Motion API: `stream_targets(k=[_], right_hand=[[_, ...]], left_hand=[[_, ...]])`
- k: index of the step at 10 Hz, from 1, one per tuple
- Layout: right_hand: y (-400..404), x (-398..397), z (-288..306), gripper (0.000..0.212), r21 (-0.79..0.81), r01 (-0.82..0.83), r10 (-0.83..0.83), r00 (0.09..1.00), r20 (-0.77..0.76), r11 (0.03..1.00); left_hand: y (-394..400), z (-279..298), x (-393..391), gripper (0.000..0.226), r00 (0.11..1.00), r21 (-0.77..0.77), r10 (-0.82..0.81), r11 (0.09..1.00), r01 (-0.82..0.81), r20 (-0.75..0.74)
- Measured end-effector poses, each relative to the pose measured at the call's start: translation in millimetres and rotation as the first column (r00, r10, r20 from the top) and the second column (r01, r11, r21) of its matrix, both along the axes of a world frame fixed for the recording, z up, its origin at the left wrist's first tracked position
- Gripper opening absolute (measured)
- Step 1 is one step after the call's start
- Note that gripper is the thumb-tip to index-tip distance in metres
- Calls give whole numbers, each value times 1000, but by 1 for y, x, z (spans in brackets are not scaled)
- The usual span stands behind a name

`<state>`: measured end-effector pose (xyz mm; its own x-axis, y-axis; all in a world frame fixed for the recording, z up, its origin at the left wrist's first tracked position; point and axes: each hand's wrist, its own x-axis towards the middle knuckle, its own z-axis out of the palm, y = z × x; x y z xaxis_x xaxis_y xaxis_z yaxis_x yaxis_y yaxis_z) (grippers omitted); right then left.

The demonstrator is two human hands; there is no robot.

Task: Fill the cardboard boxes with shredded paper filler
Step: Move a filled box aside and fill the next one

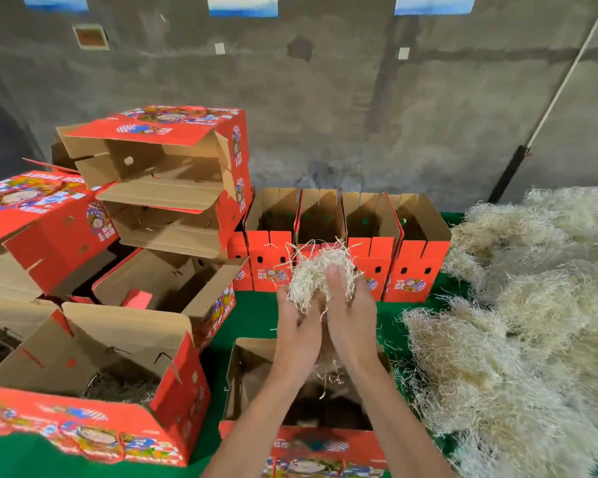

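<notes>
my green table [256, 322] carries red cardboard boxes [94, 381], a row of upright cartons [415, 267], and heaped shredded paper filler [518, 339].

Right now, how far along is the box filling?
Early to midway, it seems. Done: the large open box at left already holds some filler. In hand: both hands, left hand and right hand, hold a clump of shredded paper above the near box, which shows filler inside. Left: the four upright boxes behind show no filler from here, and a big filler pile remains at right.
</notes>
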<state>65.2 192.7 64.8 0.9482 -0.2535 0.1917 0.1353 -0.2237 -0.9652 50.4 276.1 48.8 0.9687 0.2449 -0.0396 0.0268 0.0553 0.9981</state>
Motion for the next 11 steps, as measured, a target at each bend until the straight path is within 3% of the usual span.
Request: stream_targets(k=[1,2,3,4,5,6,7,8,9,10,11], right_hand=[[1,7,-1,56,-42,89,-83,988,131,995],[2,5,-4,64,-19,18,-14,980,199,1000],[0,6,-5,61,-91,-87,101,982,159,992],[-11,16,-5,60,-17,-90,90,996,14,996],[-12,13,-11,59,2,-73,73,997,-12,997],[-3,2,-17,59,-44,-30,32,999,44,999],[-13,10,-7,60,-41,36,-35,999,29,999],[-29,18,0,61,-20,31,-30,998,47,999],[-25,-1,-15,61,74,-60,59,998,19,995],[-27,-12,-25,61,76,-54,54,999,-4,996],[-38,-3,-19,61,77,40,-43,999,26,996]], left_hand=[[-4,6,4,72,999,-321,-7,947,-6,-39],[-7,9,12,39,994,-374,42,924,-79,-105],[-3,-11,20,19,994,-262,55,962,-77,-91],[9,-12,22,16,977,-198,72,974,-113,-200],[24,-3,35,22,949,-256,204,930,-265,-241],[23,-2,41,37,911,-124,255,943,-309,-325],[24,-12,40,18,895,-172,246,929,-327,-373],[19,-4,26,34,960,-458,80,866,-200,-268],[29,-6,36,19,884,-559,305,689,-461,-353],[31,2,35,31,903,-276,267,889,-366,-335],[24,-10,28,34,959,-151,184,964,-219,-216]])
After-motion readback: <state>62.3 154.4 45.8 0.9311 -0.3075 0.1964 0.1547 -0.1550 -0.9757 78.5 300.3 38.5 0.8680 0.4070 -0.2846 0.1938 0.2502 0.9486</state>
